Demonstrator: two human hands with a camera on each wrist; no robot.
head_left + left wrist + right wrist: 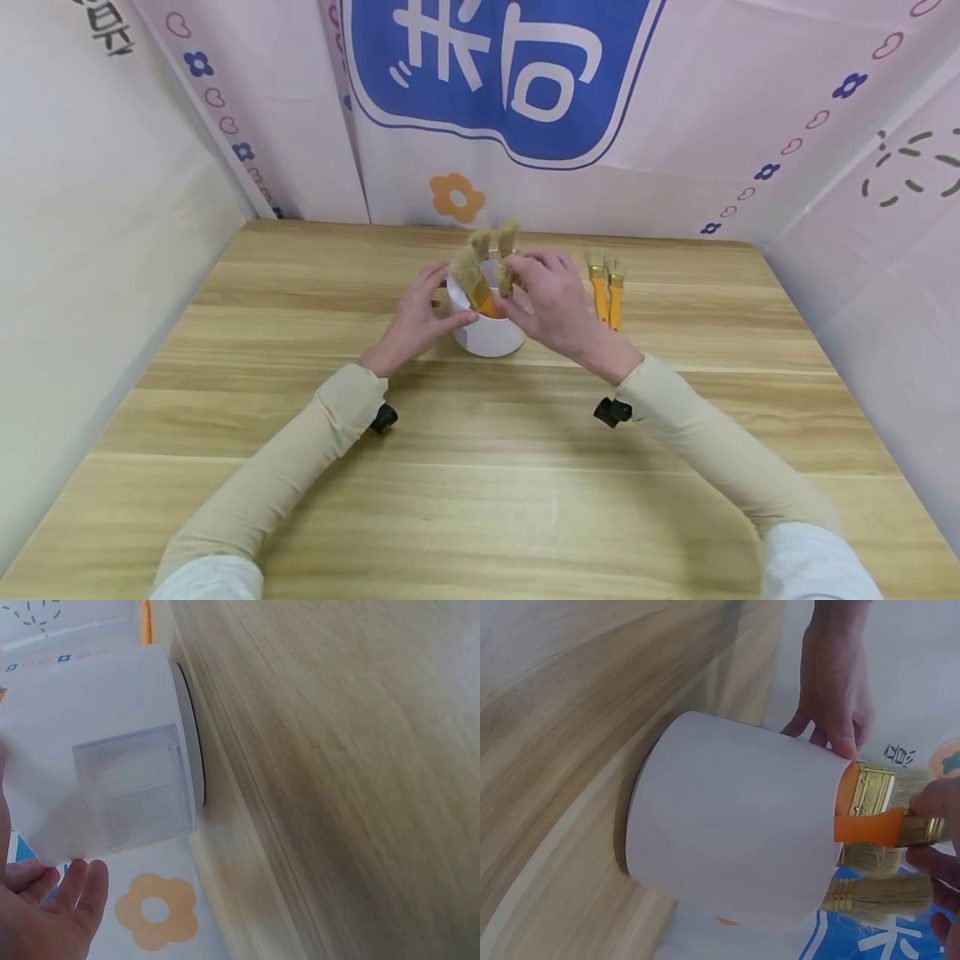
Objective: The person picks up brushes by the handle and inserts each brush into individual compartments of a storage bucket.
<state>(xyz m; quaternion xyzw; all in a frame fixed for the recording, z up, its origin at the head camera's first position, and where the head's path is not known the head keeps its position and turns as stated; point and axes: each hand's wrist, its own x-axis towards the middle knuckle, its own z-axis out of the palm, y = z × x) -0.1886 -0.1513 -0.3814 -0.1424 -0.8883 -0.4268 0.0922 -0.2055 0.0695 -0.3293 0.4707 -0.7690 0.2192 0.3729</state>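
Observation:
A white round container (491, 340) stands upright on the wooden table. My left hand (416, 321) holds it at the left, thumb at the front of the rim and fingers along the far side. With my right hand (555, 304) I pinch a paintbrush (870, 827) near its metal band; its orange handle points down into the container's mouth. Other paintbrushes stand inside with bristles up, among them a wide one (468, 275) leaning left and another (885, 892) at the far side. The handles' lower ends are hidden by the container wall.
Two paintbrushes with orange handles, one on the left (597, 287) and one on the right (617, 296), lie side by side beyond my right wrist. A printed cloth (637, 196) hangs behind the table's back edge. A clear square pocket (135, 787) is on the container's side.

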